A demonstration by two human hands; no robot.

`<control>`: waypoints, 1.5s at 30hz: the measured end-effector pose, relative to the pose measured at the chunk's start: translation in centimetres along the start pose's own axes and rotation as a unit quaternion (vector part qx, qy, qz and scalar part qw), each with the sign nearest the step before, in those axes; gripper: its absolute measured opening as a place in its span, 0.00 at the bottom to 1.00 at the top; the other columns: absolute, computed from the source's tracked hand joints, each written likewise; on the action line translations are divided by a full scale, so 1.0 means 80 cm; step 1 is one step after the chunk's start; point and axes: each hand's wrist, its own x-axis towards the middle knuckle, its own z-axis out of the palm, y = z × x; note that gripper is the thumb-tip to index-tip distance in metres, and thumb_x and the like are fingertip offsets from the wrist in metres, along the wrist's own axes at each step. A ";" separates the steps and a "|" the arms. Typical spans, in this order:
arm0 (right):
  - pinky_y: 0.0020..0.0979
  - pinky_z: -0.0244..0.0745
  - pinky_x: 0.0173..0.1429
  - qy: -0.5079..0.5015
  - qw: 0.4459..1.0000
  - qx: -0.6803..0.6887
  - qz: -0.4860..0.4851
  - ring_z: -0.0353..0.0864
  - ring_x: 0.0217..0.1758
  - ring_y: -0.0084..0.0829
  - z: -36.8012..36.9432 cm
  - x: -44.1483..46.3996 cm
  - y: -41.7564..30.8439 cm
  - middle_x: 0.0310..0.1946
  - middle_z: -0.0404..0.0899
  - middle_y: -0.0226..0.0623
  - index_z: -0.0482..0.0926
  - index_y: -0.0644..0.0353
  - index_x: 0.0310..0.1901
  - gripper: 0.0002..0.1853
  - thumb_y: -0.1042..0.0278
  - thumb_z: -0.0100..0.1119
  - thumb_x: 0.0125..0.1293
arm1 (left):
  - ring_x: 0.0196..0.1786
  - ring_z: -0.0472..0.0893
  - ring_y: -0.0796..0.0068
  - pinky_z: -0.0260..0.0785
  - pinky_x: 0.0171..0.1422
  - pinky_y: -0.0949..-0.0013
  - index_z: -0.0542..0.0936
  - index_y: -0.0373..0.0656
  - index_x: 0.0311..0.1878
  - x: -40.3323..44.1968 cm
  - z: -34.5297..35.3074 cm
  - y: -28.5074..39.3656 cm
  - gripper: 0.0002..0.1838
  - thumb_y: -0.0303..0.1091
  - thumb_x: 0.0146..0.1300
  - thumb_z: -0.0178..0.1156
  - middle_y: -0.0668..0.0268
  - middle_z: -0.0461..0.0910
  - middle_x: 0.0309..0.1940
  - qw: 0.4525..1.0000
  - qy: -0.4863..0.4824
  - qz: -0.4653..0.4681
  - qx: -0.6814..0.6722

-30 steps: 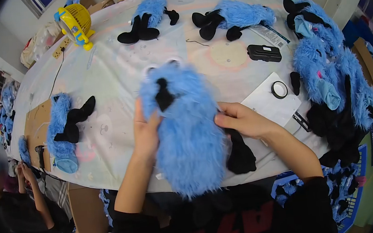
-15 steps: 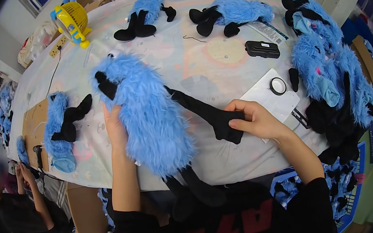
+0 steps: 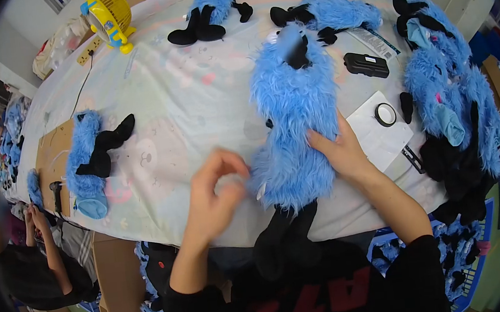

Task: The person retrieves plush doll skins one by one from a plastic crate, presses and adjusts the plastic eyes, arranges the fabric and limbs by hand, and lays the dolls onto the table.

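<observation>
A shaggy blue plush toy [image 3: 294, 114] lies lengthwise in front of me, its black mouth patch at the top and its black legs [image 3: 281, 235] hanging over the table's near edge. My right hand [image 3: 345, 151] grips the toy's right side, thumb on top of the fur and the other fingers hidden behind it. Just left of the toy's lower body, my left hand [image 3: 217, 190] is held in the air, slightly blurred. Its fingers are curled but apart, with nothing between them.
More blue plush toys lie at the back [image 3: 211, 6], on the left [image 3: 87, 162] and in a pile [image 3: 438, 73] on the right. A yellow fan [image 3: 108, 21], a black case [image 3: 366, 65], a tape roll [image 3: 385, 114] on white paper and a blue basket [image 3: 474, 254] surround me. A co-worker [image 3: 35, 273] sits at left.
The plush toy has moved right and turned more upright. My right hand has gone from its black arm to its body. My left hand has let go of the toy and come lower.
</observation>
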 end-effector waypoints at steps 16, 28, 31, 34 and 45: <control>0.31 0.73 0.50 -0.090 0.989 -0.025 0.111 0.77 0.45 0.35 -0.002 0.015 -0.001 0.47 0.75 0.45 0.62 0.65 0.58 0.24 0.65 0.54 0.63 | 0.25 0.71 0.81 0.63 0.34 0.81 0.78 0.34 0.32 -0.023 -0.002 0.003 0.09 0.26 0.63 0.49 0.67 0.77 0.22 0.986 0.021 -0.144 -0.084; 0.37 0.60 0.60 -0.072 0.811 -0.493 -0.307 0.67 0.57 0.42 0.000 -0.045 -0.047 0.57 0.65 0.42 0.67 0.61 0.56 0.25 0.69 0.57 0.55 | 0.26 0.72 0.76 0.64 0.35 0.79 0.78 0.34 0.38 -0.076 0.010 0.010 0.07 0.25 0.59 0.53 0.64 0.79 0.28 0.979 -0.066 -0.176 0.079; 0.35 0.62 0.57 -0.215 0.755 -0.540 -0.303 0.68 0.56 0.39 0.008 -0.057 -0.046 0.55 0.67 0.40 0.71 0.60 0.53 0.22 0.72 0.56 0.53 | 0.29 0.72 0.74 0.64 0.37 0.78 0.77 0.34 0.40 -0.075 0.027 0.020 0.08 0.23 0.58 0.54 0.64 0.78 0.28 0.984 -0.098 -0.144 0.029; 0.31 0.65 0.53 -0.178 0.785 -0.508 -0.305 0.72 0.53 0.34 0.018 -0.059 -0.035 0.50 0.74 0.39 0.75 0.62 0.45 0.15 0.73 0.56 0.54 | 0.34 0.72 0.72 0.65 0.41 0.77 0.76 0.33 0.43 -0.066 0.043 0.023 0.10 0.21 0.57 0.53 0.62 0.77 0.32 0.991 -0.118 -0.025 -0.066; 0.20 0.66 0.32 -0.026 0.999 -0.023 0.037 0.70 0.25 0.22 0.024 -0.015 -0.022 0.23 0.75 0.33 0.74 0.63 0.40 0.08 0.70 0.56 0.60 | 0.46 0.70 0.71 0.67 0.46 0.74 0.72 0.34 0.46 -0.074 0.088 0.026 0.11 0.21 0.61 0.46 0.56 0.69 0.46 0.990 0.085 -0.028 -0.108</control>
